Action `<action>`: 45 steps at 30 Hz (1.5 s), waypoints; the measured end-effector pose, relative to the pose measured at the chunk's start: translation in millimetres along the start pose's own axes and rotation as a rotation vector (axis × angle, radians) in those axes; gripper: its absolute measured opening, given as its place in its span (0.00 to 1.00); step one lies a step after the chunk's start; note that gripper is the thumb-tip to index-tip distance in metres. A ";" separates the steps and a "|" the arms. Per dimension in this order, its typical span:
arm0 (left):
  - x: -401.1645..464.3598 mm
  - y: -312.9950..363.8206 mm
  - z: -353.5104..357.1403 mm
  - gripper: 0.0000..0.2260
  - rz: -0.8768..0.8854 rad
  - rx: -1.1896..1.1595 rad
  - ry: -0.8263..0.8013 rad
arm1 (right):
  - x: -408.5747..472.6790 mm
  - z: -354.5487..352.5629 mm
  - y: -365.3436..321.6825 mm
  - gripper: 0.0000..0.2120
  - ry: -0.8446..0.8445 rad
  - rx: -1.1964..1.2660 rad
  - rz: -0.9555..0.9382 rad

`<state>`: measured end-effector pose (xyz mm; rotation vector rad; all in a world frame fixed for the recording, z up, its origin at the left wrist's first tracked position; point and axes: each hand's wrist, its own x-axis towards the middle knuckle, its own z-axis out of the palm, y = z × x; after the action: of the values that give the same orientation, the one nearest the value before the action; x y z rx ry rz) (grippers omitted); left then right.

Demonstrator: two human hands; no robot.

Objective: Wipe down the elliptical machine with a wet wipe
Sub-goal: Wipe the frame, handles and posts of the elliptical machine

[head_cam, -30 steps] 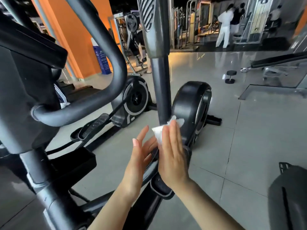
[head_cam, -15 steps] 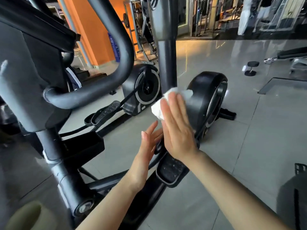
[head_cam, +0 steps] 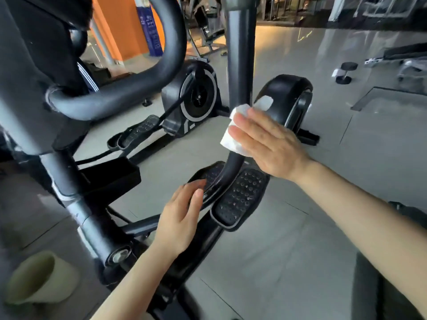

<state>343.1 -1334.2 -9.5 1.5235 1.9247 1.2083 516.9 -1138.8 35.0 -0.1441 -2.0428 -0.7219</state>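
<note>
White wet wipe (head_cam: 233,132) pressed flat against elliptical machine's upright bar (head_cam: 239,65) under straight-fingered right hand (head_cam: 268,142); left hand (head_cam: 182,215) relaxed, holding nothing, near pedal (head_cam: 240,197).

Even, moderately bright indoor light fills the head view, with pale reflections and a thin yellow glint lying on the glossy grey floor tiles (head_cam: 312,54) toward the top of the frame, while the far background stays dim. Wide-angle distortion bows the curved black handlebar (head_cam: 120,98) and the upright post (head_cam: 240,54) near the edges. Motion blur softens the left hand (head_cam: 182,218), the beige object (head_cam: 39,280) at lower left and the frame corners; shadows beneath the machine are soft and diffuse.
</note>
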 end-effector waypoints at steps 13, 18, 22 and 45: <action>-42.5 -46.2 5.2 0.20 0.030 0.576 0.194 | -24.4 17.0 -11.7 0.20 -0.245 -0.031 -0.645; -54.7 -51.5 23.5 0.20 -0.168 0.663 0.407 | -22.6 31.3 -62.1 0.18 -0.259 0.110 -0.518; -54.0 -41.4 50.8 0.21 -0.261 0.633 0.455 | -17.3 29.3 -65.4 0.18 -0.248 0.221 -0.481; -106.2 -87.8 -42.7 0.13 -0.288 0.655 0.723 | 2.7 74.3 -186.9 0.15 -0.411 0.386 -0.069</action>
<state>294.8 -1451.4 -78.5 1.0450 3.1286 1.1431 390.8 -1252.1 -73.3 0.0030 -2.5514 -0.3422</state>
